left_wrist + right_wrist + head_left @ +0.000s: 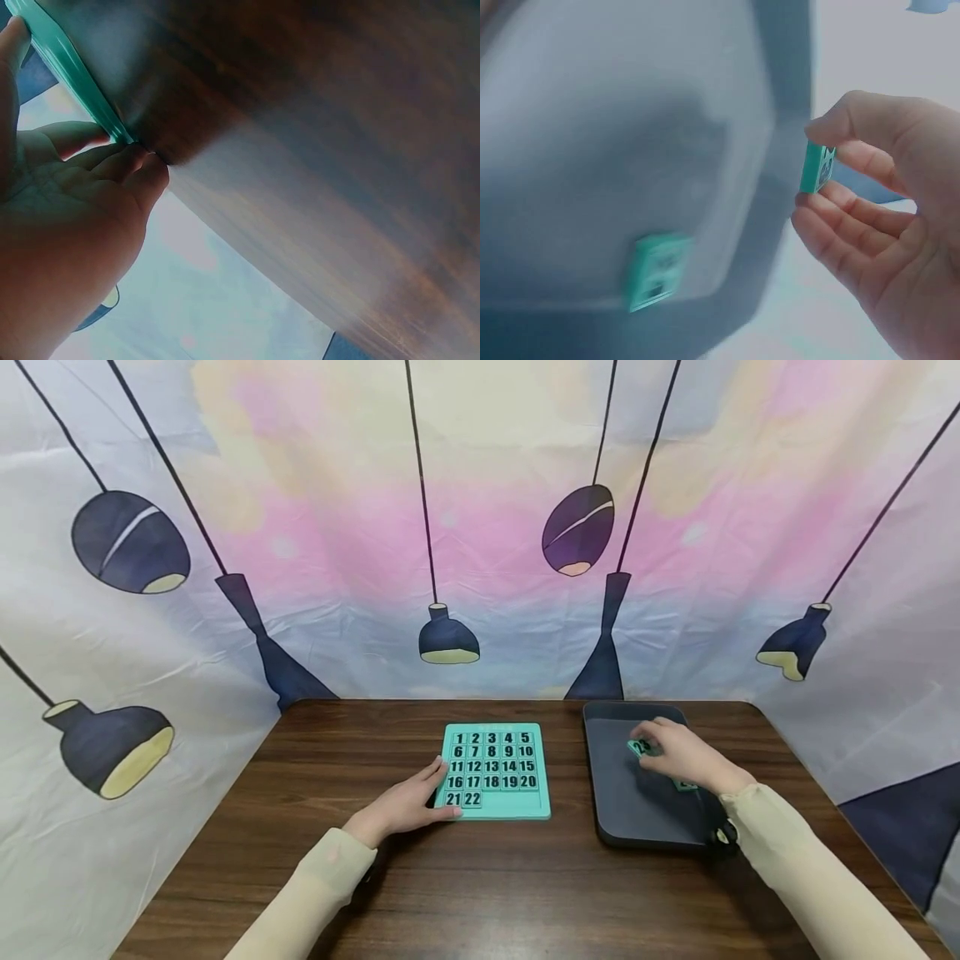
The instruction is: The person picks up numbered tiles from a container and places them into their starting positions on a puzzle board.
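A turquoise number puzzle board lies flat on the table, its tiles 1 to 22 in rows. My left hand holds the board at its near left corner, thumb at the front edge and fingers along the left side. In the left wrist view, the fingers meet the board's green edge. My right hand pinches a green number tile, apparently 23, above the dark grey tray. Another green tile lies in the tray, partly hidden by the right hand in the head view.
The brown wooden table carries the board, with the tray to its right. A small dark round object shows at the tray's near right corner, partly behind the sleeve. A cloth printed with lamps hangs behind the table.
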### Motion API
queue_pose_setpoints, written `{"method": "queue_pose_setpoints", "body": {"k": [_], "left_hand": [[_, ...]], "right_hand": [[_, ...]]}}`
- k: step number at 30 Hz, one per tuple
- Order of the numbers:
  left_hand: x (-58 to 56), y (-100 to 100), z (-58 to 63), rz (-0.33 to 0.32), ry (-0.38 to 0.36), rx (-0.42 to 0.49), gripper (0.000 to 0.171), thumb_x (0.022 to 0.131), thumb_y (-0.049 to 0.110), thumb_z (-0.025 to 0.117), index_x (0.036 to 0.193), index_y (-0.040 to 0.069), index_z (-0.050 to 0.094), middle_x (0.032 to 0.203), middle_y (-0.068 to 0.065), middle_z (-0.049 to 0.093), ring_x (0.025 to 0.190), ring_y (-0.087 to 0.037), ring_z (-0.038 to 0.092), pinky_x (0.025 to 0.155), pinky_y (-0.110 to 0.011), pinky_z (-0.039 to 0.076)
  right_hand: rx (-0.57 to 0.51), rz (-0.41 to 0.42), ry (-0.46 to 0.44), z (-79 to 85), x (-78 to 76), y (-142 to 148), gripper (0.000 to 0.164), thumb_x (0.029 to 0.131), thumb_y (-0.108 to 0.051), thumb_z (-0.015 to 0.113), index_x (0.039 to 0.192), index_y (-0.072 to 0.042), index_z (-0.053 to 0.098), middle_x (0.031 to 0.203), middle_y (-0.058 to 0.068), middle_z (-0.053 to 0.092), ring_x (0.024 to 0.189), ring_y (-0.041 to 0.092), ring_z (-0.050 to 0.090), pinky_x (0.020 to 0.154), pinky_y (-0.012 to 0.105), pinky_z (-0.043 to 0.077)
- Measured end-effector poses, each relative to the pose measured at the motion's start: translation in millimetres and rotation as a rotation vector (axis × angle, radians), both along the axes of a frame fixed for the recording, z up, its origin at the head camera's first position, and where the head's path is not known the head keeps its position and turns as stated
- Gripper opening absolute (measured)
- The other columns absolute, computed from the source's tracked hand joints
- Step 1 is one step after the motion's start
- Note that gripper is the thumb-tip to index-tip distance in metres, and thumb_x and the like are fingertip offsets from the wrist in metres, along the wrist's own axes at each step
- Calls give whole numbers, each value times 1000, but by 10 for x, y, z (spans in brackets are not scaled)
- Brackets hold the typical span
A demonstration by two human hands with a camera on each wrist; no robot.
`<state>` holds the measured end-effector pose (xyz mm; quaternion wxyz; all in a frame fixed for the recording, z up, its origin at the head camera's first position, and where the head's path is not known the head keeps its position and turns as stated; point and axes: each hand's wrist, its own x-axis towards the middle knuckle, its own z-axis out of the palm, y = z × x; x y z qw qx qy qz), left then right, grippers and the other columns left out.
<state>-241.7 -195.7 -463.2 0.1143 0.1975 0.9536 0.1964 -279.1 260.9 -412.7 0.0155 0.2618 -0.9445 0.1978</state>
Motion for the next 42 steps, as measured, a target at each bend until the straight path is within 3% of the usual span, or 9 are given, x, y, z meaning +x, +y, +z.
{"method": "queue_pose_setpoints", "body": {"k": [7, 16, 21, 26, 30, 35, 39, 42], "left_hand": [[-8, -8, 12, 5, 2, -12, 93, 81, 67, 52, 150, 14, 17, 155, -6, 8, 136, -26, 23, 103, -46, 30], [13, 1, 17, -4, -2, -9, 93, 82, 66, 52, 150, 12, 18, 154, -7, 9, 136, -26, 23, 102, -46, 31], [9, -1, 20, -1, -2, -8, 92, 82, 66, 52, 150, 13, 18, 155, -7, 8, 136, -26, 23, 102, -46, 31], [17, 4, 32, 3, -3, -10, 92, 83, 65, 53, 150, 13, 18, 155, -6, 8, 136, -26, 24, 102, -46, 31], [14, 13, 34, 6, -5, -9, 91, 83, 64, 53, 150, 13, 18, 155, -7, 8, 136, -27, 24, 102, -46, 31], [-2, 16, 24, 11, -2, -16, 92, 83, 65, 53, 150, 13, 18, 154, -6, 9, 135, -27, 25, 101, -46, 32], [-7, 12, 19, 15, -4, -20, 92, 82, 66, 52, 150, 14, 18, 155, -7, 8, 135, -27, 26, 101, -46, 32], [-8, 11, 17, 16, -1, -19, 92, 82, 65, 53, 150, 13, 18, 154, -7, 9, 135, -27, 27, 101, -46, 33]], "right_hand": [[-25, 99, 30, 220, 42, -445, 31, 85, -14, 65, 115, -12, 60, 106, 5, 54, 91, 21, 56, 70, 34, 49], [-2, 246, -41, 87, 123, -1072, 30, 84, -11, 66, 113, -9, 62, 96, 1, 53, 76, 12, 52, 64, 28, 45], [31, 284, -101, -12, 191, -1396, 30, 84, -11, 66, 114, -8, 64, 100, 3, 55, 74, 15, 50, 63, 31, 44], [99, 298, -148, -158, 203, -1642, 28, 86, -13, 66, 113, -9, 64, 108, 5, 56, 82, 16, 52, 68, 32, 45], [110, 257, -163, -267, 176, -1759, 28, 86, -21, 68, 112, -12, 64, 106, 4, 55, 84, 15, 53, 68, 32, 46], [69, 247, -146, -343, 146, -1859, 29, 86, -30, 69, 108, -13, 63, 90, -2, 56, 73, 11, 50, 64, 29, 44], [33, 261, -133, -384, 148, -1937, 28, 86, -30, 69, 106, -12, 64, 72, -7, 53, 59, 9, 46, 58, 26, 41], [6, 254, -129, -401, 161, -1999, 27, 85, -29, 70, 105, -11, 64, 68, -8, 52, 56, 7, 46, 56, 25, 41]]}}
